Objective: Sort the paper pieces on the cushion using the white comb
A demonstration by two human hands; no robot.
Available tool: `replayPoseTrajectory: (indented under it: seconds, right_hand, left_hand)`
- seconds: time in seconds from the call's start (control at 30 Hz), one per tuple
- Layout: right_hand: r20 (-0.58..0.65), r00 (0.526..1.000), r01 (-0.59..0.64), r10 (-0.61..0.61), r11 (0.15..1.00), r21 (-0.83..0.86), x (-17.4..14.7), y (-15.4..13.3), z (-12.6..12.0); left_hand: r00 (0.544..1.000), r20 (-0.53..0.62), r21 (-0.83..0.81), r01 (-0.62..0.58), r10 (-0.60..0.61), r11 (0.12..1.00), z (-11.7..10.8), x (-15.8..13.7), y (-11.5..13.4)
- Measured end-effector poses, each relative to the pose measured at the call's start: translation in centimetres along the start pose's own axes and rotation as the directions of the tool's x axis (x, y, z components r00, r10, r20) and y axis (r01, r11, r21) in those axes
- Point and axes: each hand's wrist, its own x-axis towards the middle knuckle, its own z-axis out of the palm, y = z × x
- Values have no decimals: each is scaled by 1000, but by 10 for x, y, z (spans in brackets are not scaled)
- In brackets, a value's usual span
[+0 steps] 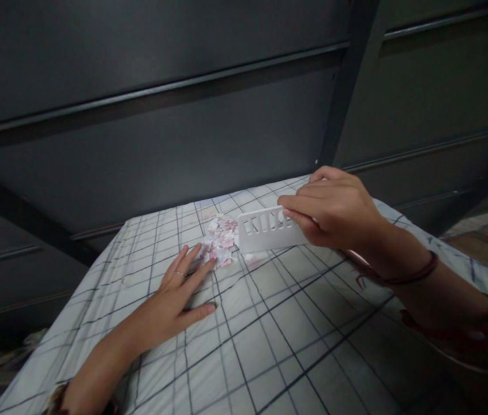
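My right hand (334, 204) is closed on a white slotted plastic piece (270, 233), flat like a scraper or the side of a small basket. It stands on its long edge on the checked cloth. At its left end lies a small heap of torn paper scraps (222, 239), white with pink and red marks. My left hand (183, 288) rests on the cloth with fingers spread, a ring on one of them. Its fingertips touch the near left edge of the scraps. The far end of the white piece is hidden behind my right hand.
A white cloth with dark check lines (244, 346) covers the table. Along its far edge stands a dark grey metal panel (183, 150) with raised rails. Something pinkish with a red thread (360, 279) lies under my right wrist. Brown floor (486, 245) shows at the far right.
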Motion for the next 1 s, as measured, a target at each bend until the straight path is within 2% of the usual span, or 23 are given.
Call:
replayPoseTrajectory:
  seconds: [0.1,0.3,0.47,0.63,0.73,0.87,1.0]
  right_hand:
    - [-22,999,-28,28,999,20,-1,3,-2]
    - [159,984,-77,76,997,-2,-4,7,-2]
    - [179,971,-162,161,987,-8,-4,7,-2]
    - [229,961,-158,154,987,-2,-5,10,-2]
    - [191,967,-164,167,986,-30,-5,7,0]
    - [122,990,-77,75,997,10,-2,2,0]
    - [171,984,-61,52,997,46,-1,2,-2]
  left_hand:
    - [1000,5,3,-10,10,1000,0,0,-1]
    - [1000,30,-16,1,-1,1000,-1,-1,0]
    - [1000,23,-26,2,-2,1000,0,-1,-1]
    - [1000,18,-11,-3,3,1000,0,-1,-1]
    - [1000,15,-4,-5,5,1000,0,-1,-1]
    - [1000,27,0,-3,3,1000,-1,0,1]
    - [1000,23,-8,-1,1,1000,-3,0,2]
